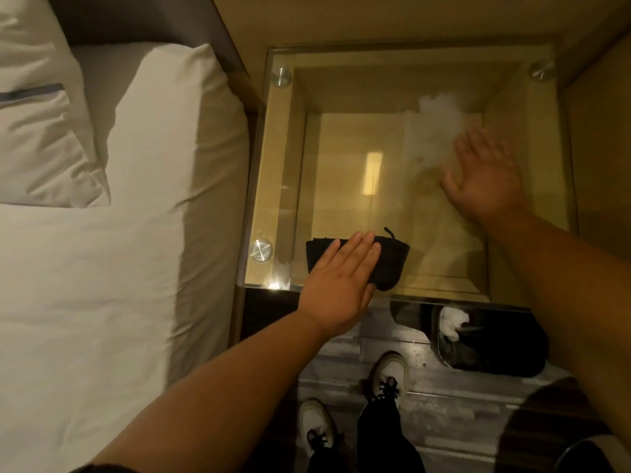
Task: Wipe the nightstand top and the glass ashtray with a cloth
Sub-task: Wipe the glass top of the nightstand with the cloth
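The nightstand has a clear glass top [341, 158] over a wooden frame, held by round metal studs at the corners. A folded black cloth [392, 261] lies on the glass near the front left edge. My left hand [341, 274] lies flat on the cloth with straight fingers pressing it down. My right hand [485, 179] is spread flat with open fingers over the right side of the glass, apart from the cloth. No glass ashtray shows in this view.
A bed with white sheets [102, 268] and a pillow [41, 131] borders the nightstand on the left. A dark waste bin [495, 343] with crumpled white paper stands on the floor in front, beside my two shoes [386, 377]. Wooden walls enclose the back and right.
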A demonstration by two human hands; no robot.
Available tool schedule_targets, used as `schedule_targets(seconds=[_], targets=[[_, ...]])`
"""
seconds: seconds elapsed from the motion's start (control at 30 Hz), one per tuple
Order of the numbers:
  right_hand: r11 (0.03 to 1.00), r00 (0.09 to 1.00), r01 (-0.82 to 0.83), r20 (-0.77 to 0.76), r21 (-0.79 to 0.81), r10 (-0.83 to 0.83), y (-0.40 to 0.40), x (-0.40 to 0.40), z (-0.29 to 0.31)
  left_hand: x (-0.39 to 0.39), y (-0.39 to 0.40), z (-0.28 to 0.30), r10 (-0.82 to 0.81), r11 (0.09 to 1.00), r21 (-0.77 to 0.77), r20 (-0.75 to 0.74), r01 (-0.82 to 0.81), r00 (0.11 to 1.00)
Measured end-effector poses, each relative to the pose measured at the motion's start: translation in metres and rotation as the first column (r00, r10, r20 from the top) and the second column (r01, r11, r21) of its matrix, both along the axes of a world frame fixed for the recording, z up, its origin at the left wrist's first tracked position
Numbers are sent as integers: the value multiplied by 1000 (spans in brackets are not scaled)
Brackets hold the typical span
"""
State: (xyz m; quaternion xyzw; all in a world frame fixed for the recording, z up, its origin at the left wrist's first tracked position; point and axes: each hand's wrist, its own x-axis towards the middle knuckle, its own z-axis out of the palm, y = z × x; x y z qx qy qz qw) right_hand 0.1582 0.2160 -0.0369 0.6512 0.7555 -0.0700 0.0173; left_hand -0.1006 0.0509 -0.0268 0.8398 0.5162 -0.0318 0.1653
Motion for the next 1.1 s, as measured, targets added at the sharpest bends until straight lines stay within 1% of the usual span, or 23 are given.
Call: schedule_targets(seconds=[0.27, 0.37, 0.5, 0.57, 0.6, 0.63, 0.67, 0.7, 0.73, 0.77, 0.83, 0.87, 0.9, 0.93, 0.97, 1.0, 1.03, 1.1], targets=[[1000, 1000, 13, -13, 5, -13, -2, -2, 4, 0, -41, -2, 8, 999, 44, 50, -10, 999], [1000, 1000, 10, -5, -3, -10, -1, -1, 2, 0, -49, -1, 31, 999, 38, 72, -33, 997], [1000, 1000, 17, -13, -19, -18, -1, -2, 3, -3, -65, 2, 18, 1000, 7, 87, -18, 996], [1000, 999, 25, -28, -20, -25, -2, -2, 4, -4, -73, 7, 50, 998, -36, 166, -44, 985], [999, 999, 26, -30, -25, -27, -2, -2, 5, -4, -75, 14, 105, 992, -98, 237, -84, 966], [999, 999, 27, -29, -34, -28, -2, -2, 6, -3, -75, 23, 197, 972, -183, 315, -144, 928], [999, 999, 30, -28, -45, -31, -2, -2, 6, -1, -73, 32, 319, 931, -298, 376, -213, 870], [998, 999, 33, -28, -56, -34, -2, -2, 7, 1, -69, 42, 456, 861, -430, 416, -272, 786], [997, 999, 35, -28, -63, -37, -2, -2, 9, 3, -62, 52, 595, 770, -549, 434, -324, 677], [997, 999, 36, -26, -68, -38, -3, -2, 10, 7, -50, 65, 719, 665, -654, 429, -362, 546], [996, 999, 38, -27, -84, -40, -4, -3, 13, 12, -15, 77, 904, 421, -821, 347, -385, 250], [995, 999, 43, -28, -94, -46, -4, -4, 14, 13, 7, 80, 961, 276, -886, 256, -373, 104], [993, 998, 48, -26, -103, -51, -3, -4, 14, 15, 30, 83, 986, 143, -929, 164, -343, -35], [992, 998, 51, -21, -111, -54, -2, -3, 15, 15, 53, 84, 981, 53, -953, 105, -299, -163], [992, 999, 49, -15, -119, -51, -2, -3, 15, 15, 77, 84, 959, 10, -968, 81, -251, -273], [992, 999, 43, -13, -121, -45, -2, -3, 14, 16, 100, 85, 934, 1, -980, 73, -200, -350], [993, 999, 38, -16, -115, -40, -2, -3, 14, 16, 124, 84, 920, 10, -987, 71, -157, -385], [995, 999, 39, -28, -93, -42, -1, -3, 14, 19, 168, 84, 916, 51, -991, 95, -124, -389]])
